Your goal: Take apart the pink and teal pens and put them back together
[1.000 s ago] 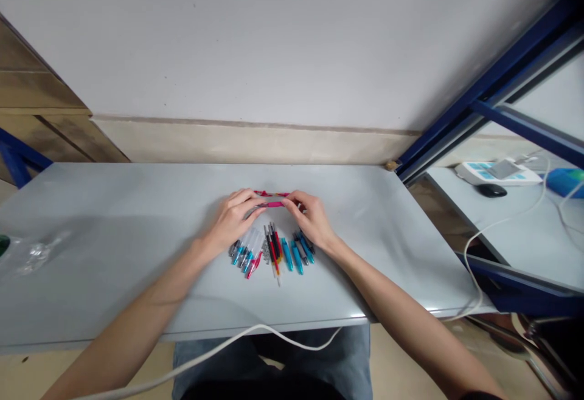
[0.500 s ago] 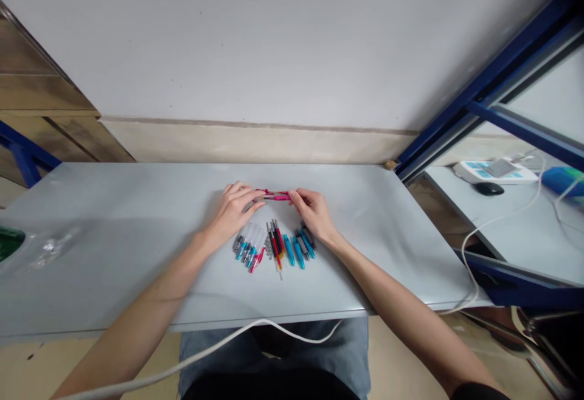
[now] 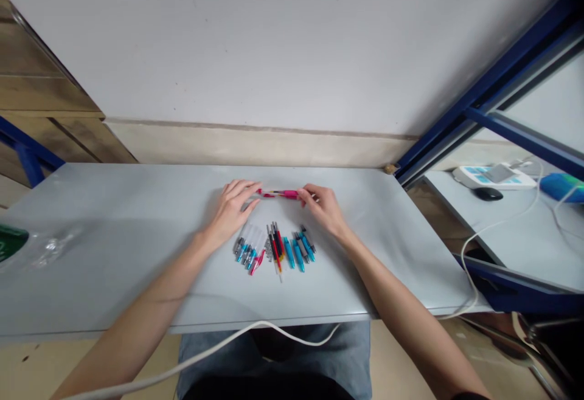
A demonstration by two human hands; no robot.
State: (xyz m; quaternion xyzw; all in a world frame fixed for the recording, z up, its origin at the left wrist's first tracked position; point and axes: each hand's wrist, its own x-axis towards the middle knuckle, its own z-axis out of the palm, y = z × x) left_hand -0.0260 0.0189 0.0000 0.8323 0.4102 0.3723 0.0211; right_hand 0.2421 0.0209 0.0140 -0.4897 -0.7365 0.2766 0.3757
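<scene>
Both my hands rest on a grey table (image 3: 114, 236) with a pink pen (image 3: 280, 194) stretched between them. My left hand (image 3: 232, 208) pinches the pen's left end and my right hand (image 3: 323, 207) pinches its right end. Just in front of my hands lies a row of pen parts (image 3: 274, 247): clear barrels with teal tips, red and black refills, teal and grey caps, a pink piece.
A clear plastic bag (image 3: 50, 245) and a green object (image 3: 9, 242) lie at the table's left edge. A white cable (image 3: 255, 327) hangs along the front edge. To the right stands a blue metal frame (image 3: 479, 102), with a second table holding a mouse (image 3: 488, 193) and devices.
My hands have drawn apart a little, the right one moving right, so more of the pink pen shows between them. The view has shifted slightly.
</scene>
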